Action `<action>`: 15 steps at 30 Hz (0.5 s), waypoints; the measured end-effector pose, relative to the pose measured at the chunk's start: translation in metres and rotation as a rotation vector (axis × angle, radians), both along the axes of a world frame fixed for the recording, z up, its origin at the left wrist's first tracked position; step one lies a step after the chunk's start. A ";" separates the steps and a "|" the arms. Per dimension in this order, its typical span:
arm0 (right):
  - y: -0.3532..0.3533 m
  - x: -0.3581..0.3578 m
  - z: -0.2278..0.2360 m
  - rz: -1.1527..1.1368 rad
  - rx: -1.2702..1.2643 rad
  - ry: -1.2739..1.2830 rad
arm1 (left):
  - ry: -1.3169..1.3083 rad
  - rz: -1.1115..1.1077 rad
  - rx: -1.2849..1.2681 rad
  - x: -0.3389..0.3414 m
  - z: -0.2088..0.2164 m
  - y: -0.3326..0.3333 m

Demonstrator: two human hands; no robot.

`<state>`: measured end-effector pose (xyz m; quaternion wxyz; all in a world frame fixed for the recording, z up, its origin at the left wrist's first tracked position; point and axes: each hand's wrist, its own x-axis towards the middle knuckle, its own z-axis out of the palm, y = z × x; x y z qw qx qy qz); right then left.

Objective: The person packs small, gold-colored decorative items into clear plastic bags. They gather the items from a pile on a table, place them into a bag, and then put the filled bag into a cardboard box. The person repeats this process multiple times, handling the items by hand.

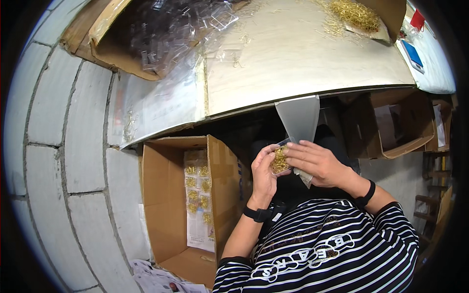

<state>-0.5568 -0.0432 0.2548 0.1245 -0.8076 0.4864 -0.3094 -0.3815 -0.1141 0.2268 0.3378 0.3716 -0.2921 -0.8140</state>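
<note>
My left hand [264,172] is closed round a small clear plastic box [280,172], held in front of my lap. Thin gold-coloured wire pieces [279,159] fill the box; they are too small to name for certain. Over the box's right side lies my right hand [320,165], its fingers stretched out and touching the top. Just beyond both hands, a grey chute-like sheet [299,116] slopes down from the table's edge. A crumpled pale scrap [304,177] shows beneath my right hand.
Left of me stands a cardboard box [166,195] with several filled clear boxes [192,195] inside. On the table [308,63] are a carton of empty clear cases [171,44], a gold wire heap [359,17] and a blue-topped scale [412,53]. More cartons [405,122] sit below, right.
</note>
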 end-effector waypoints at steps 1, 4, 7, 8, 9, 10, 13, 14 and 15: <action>-0.001 -0.001 0.001 -0.030 -0.010 -0.012 | 0.014 0.002 0.010 0.001 0.003 0.000; -0.003 0.002 0.006 0.003 0.054 0.088 | 0.104 0.018 0.028 0.004 0.001 -0.001; -0.003 0.006 0.003 0.026 0.100 0.173 | 0.077 0.017 -0.010 0.006 -0.003 0.001; -0.004 0.006 0.005 0.009 0.087 0.166 | 0.046 0.018 -0.031 0.006 -0.003 0.001; -0.004 0.006 0.007 -0.007 0.073 0.160 | 0.037 0.020 -0.049 0.006 -0.002 0.000; -0.007 0.007 0.009 0.007 0.089 0.174 | 0.028 0.022 -0.066 0.005 -0.001 -0.002; -0.013 0.015 0.014 0.034 0.110 0.135 | -0.008 0.049 -0.048 0.013 0.003 -0.004; -0.015 0.016 0.015 0.032 0.088 0.070 | -0.022 0.066 -0.038 0.017 0.005 -0.006; -0.017 0.016 0.017 0.033 0.067 0.004 | -0.009 0.062 -0.048 0.021 0.011 -0.009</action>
